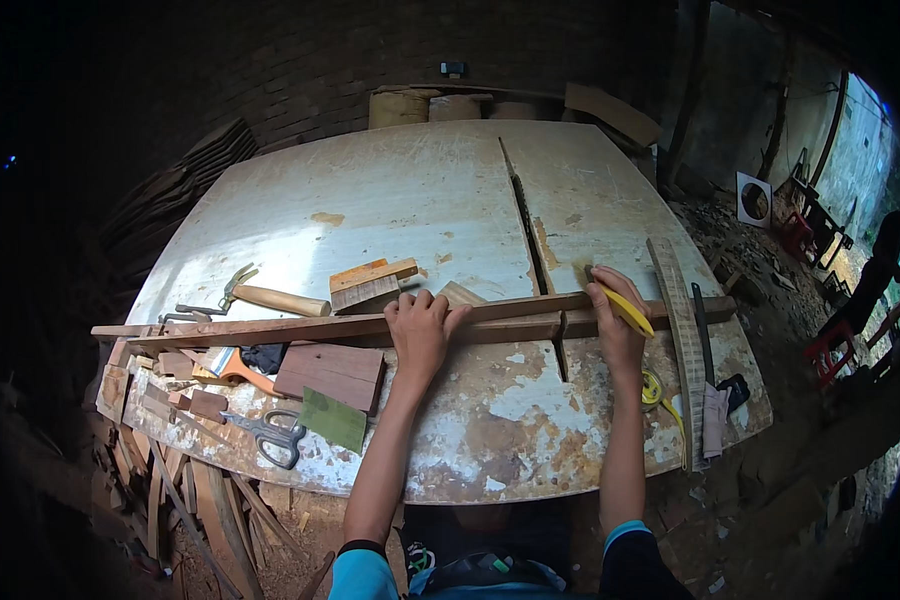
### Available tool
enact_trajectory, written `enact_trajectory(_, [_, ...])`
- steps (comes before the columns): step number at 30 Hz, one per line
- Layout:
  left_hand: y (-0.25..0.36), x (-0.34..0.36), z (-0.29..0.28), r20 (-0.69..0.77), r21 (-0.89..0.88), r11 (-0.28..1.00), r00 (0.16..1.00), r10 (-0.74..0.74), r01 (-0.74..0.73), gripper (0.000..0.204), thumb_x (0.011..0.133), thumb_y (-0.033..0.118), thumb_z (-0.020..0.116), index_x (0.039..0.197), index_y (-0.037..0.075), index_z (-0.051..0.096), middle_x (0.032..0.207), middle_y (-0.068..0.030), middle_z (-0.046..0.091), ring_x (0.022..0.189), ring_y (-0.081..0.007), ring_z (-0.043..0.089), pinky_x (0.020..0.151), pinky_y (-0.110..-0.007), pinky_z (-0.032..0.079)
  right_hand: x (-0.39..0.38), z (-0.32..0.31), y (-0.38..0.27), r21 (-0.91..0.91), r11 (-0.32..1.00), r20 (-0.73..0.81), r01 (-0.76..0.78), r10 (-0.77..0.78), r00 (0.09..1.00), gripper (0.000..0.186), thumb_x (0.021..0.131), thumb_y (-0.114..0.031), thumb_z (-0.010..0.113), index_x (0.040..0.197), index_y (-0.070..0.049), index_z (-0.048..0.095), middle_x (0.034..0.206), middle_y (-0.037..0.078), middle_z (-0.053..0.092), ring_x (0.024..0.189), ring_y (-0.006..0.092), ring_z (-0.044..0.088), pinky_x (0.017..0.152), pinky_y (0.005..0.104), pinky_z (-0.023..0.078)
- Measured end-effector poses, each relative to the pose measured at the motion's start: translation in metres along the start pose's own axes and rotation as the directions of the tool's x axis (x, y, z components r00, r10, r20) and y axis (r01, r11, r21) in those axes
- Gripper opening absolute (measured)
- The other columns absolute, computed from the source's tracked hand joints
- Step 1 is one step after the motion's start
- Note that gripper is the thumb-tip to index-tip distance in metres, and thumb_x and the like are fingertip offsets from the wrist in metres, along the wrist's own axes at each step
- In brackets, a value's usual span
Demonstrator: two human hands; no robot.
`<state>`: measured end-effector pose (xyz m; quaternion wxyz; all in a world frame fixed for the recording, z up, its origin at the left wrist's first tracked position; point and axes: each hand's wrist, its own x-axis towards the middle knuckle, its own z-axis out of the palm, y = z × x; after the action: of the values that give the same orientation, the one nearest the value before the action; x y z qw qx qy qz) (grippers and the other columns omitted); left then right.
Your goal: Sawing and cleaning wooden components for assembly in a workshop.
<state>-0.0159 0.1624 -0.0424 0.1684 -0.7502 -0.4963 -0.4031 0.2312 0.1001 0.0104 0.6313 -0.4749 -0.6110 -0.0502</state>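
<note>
A long narrow wooden strip [340, 325] lies across the worktable beside a second wooden strip [510, 330]. My left hand [422, 328] is closed over the long strip, its fingers curled across the far edge and its thumb pointing right. Near the strip's right end, my right hand [620, 330] grips a yellow-handled tool [628, 312]. A blurred, brownish end like bristles shows beyond the fingers, but the tool's exact kind is unclear. Wood blocks [370, 285] sit just past my left hand. Closer to me lie a dark red-brown board [330, 372] and a green sheet [335, 418].
A hammer [280, 300], an orange-handled paintbrush [245, 372] and scissors [275, 436] occupy the table's left. At the right are a tape measure [652, 390], a long wooden slat [680, 350] and a dark-bladed handsaw [702, 330]. A slot [526, 225] cuts through the tabletop.
</note>
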Motion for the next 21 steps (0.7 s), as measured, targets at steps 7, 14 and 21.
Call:
enact_trajectory(7, [-0.011, 0.007, 0.006, -0.001, -0.065, 0.998, 1.000, -0.015, 0.014, 0.029, 0.079, 0.036, 0.064, 0.070, 0.009, 0.062, 0.071, -0.0055, 0.053, 0.074, -0.0234, 0.050, 0.073, -0.038, 0.032, -0.017, 0.013, 0.010, -0.028, 0.948, 0.248, -0.318, 0.315, 0.916, 0.014, 0.084, -0.013, 0.058, 0.089, 0.000, 0.061, 0.080, 0.012, 0.063, 0.072, 0.0172, 0.061, 0.066, 0.0286, 0.046])
enact_trajectory(14, [-0.013, 0.005, 0.016, -0.053, -0.076, 0.997, 0.998, -0.019, 0.014, 0.028, 0.078, 0.035, 0.065, 0.067, 0.010, 0.063, 0.069, -0.0037, 0.054, 0.072, -0.0215, 0.050, 0.070, -0.037, 0.033, -0.021, 0.012, 0.017, -0.119, 0.868, 0.340, -0.481, 0.491, 0.802, 0.017, 0.086, -0.015, 0.054, 0.087, 0.002, 0.057, 0.078, 0.011, 0.062, 0.075, 0.0172, 0.059, 0.070, 0.0311, 0.045])
enact_trajectory(21, [-0.015, 0.006, 0.020, -0.063, -0.080, 0.997, 0.998, -0.014, 0.009, 0.023, 0.079, 0.032, 0.063, 0.070, 0.011, 0.067, 0.068, -0.0029, 0.054, 0.069, -0.0206, 0.051, 0.066, -0.036, 0.034, -0.022, 0.031, 0.009, -0.063, 0.955, 0.234, -0.289, 0.296, 0.926, 0.017, 0.086, -0.012, 0.054, 0.096, 0.001, 0.059, 0.093, 0.018, 0.065, 0.091, 0.0272, 0.064, 0.076, 0.0341, 0.047])
